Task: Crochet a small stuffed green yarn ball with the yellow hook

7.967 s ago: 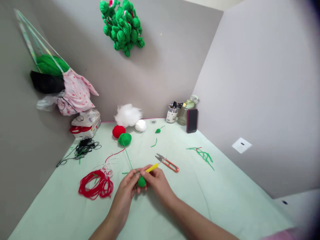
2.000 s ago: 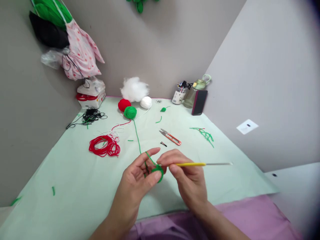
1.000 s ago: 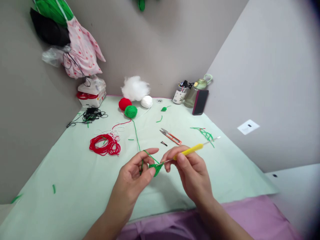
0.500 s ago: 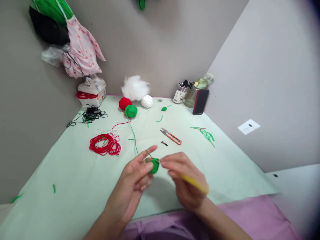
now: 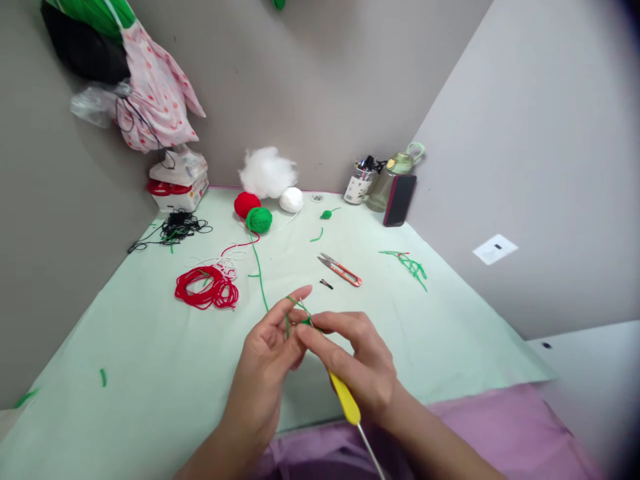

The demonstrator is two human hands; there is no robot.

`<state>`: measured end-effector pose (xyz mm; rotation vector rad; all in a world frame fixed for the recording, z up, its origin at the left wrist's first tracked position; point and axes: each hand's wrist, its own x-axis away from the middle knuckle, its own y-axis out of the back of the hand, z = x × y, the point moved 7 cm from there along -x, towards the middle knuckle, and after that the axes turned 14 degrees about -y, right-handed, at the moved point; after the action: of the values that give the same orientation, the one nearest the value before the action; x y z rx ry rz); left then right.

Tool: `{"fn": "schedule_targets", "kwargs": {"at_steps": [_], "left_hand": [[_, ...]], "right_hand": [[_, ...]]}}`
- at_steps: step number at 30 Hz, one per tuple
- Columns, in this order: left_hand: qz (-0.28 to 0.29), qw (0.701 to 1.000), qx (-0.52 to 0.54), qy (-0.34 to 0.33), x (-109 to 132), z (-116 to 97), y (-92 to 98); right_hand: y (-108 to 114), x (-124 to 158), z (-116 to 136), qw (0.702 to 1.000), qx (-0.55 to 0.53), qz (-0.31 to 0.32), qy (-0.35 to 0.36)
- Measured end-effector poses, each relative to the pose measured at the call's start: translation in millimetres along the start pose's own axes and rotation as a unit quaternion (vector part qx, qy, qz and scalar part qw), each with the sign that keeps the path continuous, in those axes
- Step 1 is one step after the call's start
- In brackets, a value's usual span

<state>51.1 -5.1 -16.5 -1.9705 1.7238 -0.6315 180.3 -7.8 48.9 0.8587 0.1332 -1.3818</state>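
Observation:
My left hand pinches a small green crochet piece, mostly covered by fingers. Green yarn runs from the green yarn ball to this hand and passes over its raised index finger. In my right hand is a crochet hook with a yellow handle; its thin tip points up and left, at the yarn by the piece. The right fingertips meet the left thumb at the piece, hiding part of it.
Orange-handled thread snips and a small dark clip lie beyond my hands. A red yarn coil is at left, green scraps at right. Behind stand a red ball, white ball, stuffing and phone.
My right hand has moved left and closer to the left hand. The hook has turned, its handle now pointing down toward me, and the green piece is more covered. The view has shifted slightly.

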Motion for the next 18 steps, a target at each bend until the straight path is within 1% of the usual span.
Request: {"fn": "schedule_targets", "kwargs": {"at_steps": [1, 3, 4, 5, 7, 8, 9, 12, 15, 17, 18], "left_hand": [[0.012, 0.999, 0.032, 0.033, 0, 3, -2.0], [0.029, 0.993, 0.083, 0.074, -1, 3, -5.0], [0.032, 0.992, 0.095, 0.074, -2, 1, -5.2], [0.031, 0.993, 0.094, 0.064, -3, -1, -4.8], [0.032, 0.997, 0.055, 0.038, -4, -4, -3.7], [0.038, 0.999, 0.026, 0.024, -4, -4, -3.7], [0.045, 0.999, -0.004, 0.01, -3, -4, -3.7], [0.066, 0.995, -0.068, -0.022, -1, -4, -2.4], [0.079, 0.991, -0.102, -0.034, 0, -6, 2.0], [0.075, 0.99, -0.114, -0.039, 0, -9, 5.4], [0.072, 0.99, -0.117, -0.041, -1, -11, 6.7]], "right_hand": [[2, -1, -2, 1.0, -0.008, -0.01, -0.001], [9, -6, -12, 0.995, -0.085, -0.038, -0.046], [10, -10, -19, 0.985, -0.142, -0.043, -0.084], [9, -12, -27, 0.971, -0.204, -0.036, -0.122], [1, -15, -36, 0.935, -0.305, -0.002, -0.181], [-3, -16, -38, 0.927, -0.322, 0.017, -0.193], [-6, -15, -38, 0.925, -0.323, 0.032, -0.199], [-9, -13, -41, 0.923, -0.318, 0.037, -0.215], [-10, -12, -48, 0.894, -0.365, 0.046, -0.257], [-12, -12, -52, 0.873, -0.392, 0.06, -0.283], [-12, -13, -52, 0.867, -0.4, 0.067, -0.289]]}}
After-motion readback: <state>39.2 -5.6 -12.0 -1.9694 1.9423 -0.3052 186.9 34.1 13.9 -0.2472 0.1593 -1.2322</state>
